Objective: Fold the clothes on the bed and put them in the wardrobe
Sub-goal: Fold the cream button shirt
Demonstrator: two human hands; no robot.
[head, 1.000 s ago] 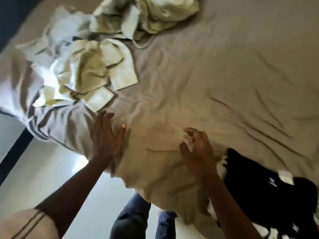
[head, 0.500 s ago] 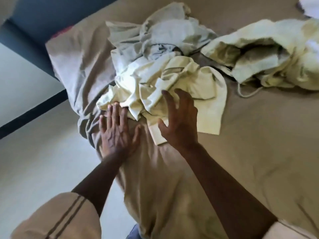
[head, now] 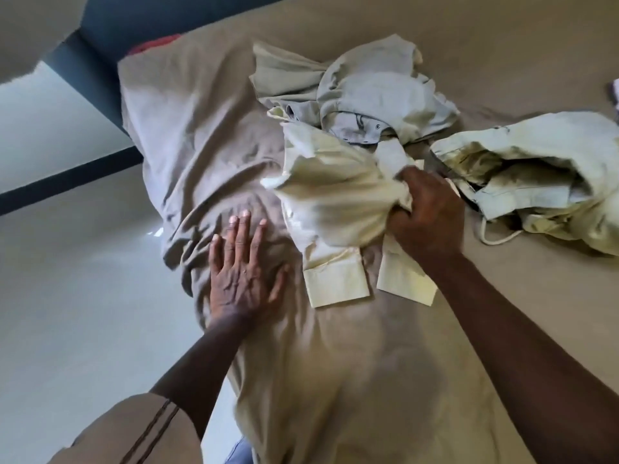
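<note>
A crumpled pale yellow shirt (head: 328, 195) lies on the beige bedsheet (head: 368, 380), its two cuffs (head: 338, 284) pointing toward me. My right hand (head: 425, 216) grips a bunch of this shirt's fabric, fingers curled into it. Flat on the sheet to the left of the shirt, my left hand (head: 243, 272) presses down with straight, spread fingers. Behind the yellow shirt sits a rumpled grey-green shirt (head: 365, 88). A third pale garment with a drawstring (head: 536, 182) is heaped at the right.
The bed's corner drops off at the left, where the sheet bunches (head: 187, 162) above the pale floor (head: 67, 279). A dark wall and skirting (head: 100, 41) run behind. A red item (head: 157, 45) peeks out past the bed's far left corner.
My right hand went from lying open on the yellow shirt to gripping its fabric. The view drew closer to the pile. My left hand stays flat on the sheet.
</note>
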